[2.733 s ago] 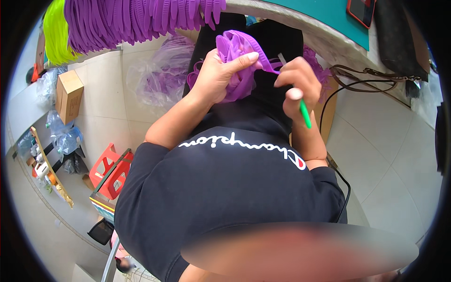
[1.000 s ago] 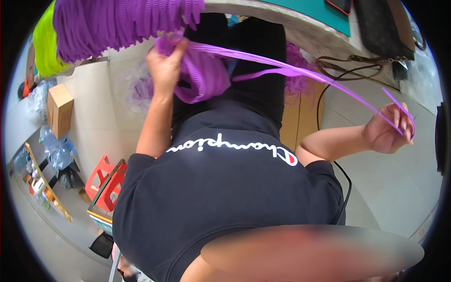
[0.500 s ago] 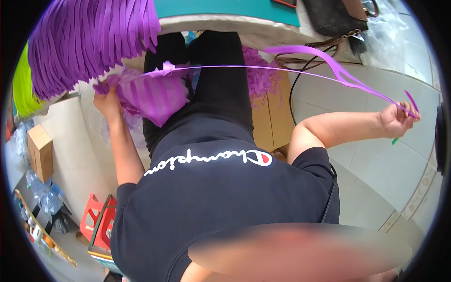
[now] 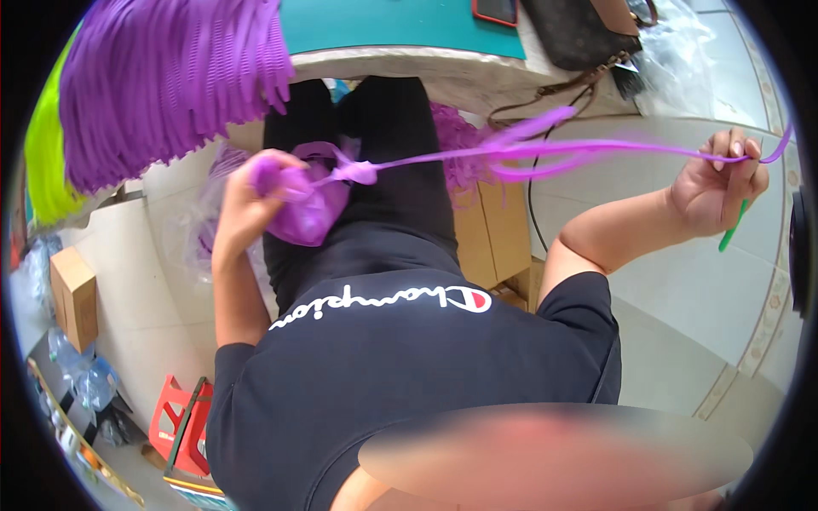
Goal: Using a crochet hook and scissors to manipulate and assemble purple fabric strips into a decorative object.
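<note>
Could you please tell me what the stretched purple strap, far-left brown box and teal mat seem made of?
Purple strap: perhaps soft rubber or silicone; it bends and curls, though blur hides its finish.
Brown box: probably matte cardboard, with flat panels and crisp edges.
Teal mat: perhaps vinyl or rubber, dull, showing no weave.

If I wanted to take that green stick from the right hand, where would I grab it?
Probably by its bare lower end: pinch the green stick lightly, coming from below in the picture. That slim end slants down out of the right hand, while the rest is hidden there. From above looks worse, since the fingertips hold a purple strip.
</note>
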Action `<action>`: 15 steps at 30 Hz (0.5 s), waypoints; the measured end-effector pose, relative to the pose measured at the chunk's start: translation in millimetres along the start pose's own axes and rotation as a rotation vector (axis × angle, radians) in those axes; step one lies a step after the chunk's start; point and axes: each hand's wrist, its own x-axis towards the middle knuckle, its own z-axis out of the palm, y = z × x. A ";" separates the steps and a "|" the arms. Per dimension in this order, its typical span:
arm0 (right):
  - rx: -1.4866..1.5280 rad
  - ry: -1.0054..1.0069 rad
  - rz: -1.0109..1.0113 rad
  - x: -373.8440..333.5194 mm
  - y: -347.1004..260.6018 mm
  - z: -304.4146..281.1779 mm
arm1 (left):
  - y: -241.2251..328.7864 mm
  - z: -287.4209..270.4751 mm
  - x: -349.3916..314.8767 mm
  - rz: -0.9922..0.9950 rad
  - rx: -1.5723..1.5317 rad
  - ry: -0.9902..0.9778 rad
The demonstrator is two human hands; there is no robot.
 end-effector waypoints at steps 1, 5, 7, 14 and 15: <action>0.103 -0.068 0.045 -5.3 4.1 19.1 | 25.2 12.9 5.2 0.014 0.068 -0.085; 0.324 -0.309 0.208 -21.7 22.4 79.1 | 61.5 29.4 14.0 0.104 0.424 -0.422; 0.377 -0.355 0.243 -27.5 37.0 98.5 | 73.1 46.1 23.0 0.239 0.340 -0.446; 0.342 -0.384 0.405 -9.7 75.9 123.9 | 46.8 111.4 50.4 0.369 0.329 0.175; 0.350 -0.376 0.414 -5.8 77.9 135.0 | 52.7 110.0 54.4 0.273 0.303 0.194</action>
